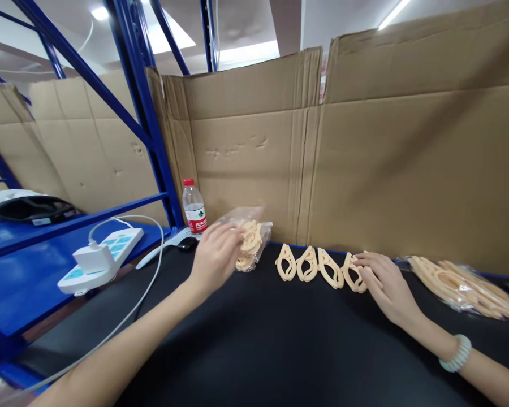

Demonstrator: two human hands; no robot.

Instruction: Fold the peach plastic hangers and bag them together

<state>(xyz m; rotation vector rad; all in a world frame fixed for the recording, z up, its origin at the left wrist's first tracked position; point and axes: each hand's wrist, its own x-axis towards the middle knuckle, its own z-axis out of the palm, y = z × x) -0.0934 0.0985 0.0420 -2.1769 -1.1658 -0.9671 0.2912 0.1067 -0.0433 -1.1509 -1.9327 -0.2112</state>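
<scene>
My left hand [215,255] reaches into a clear plastic bag [249,237] of beige plastic clips at the back of the black mat; its fingers are curled at the bag's mouth and blurred. A row of several beige clips [309,263] lies along the back edge. My right hand [382,280] rests flat on the mat, its fingertips touching the rightmost clip [353,272] of the row. A pale bead bracelet [457,354] is on my right wrist.
Cardboard sheets [365,169] stand as a wall behind the mat. A water bottle [194,208] stands beside the bag. A white power strip with charger [102,259] and cable lies on the blue shelf at left. Another bag of clips [462,286] lies far right.
</scene>
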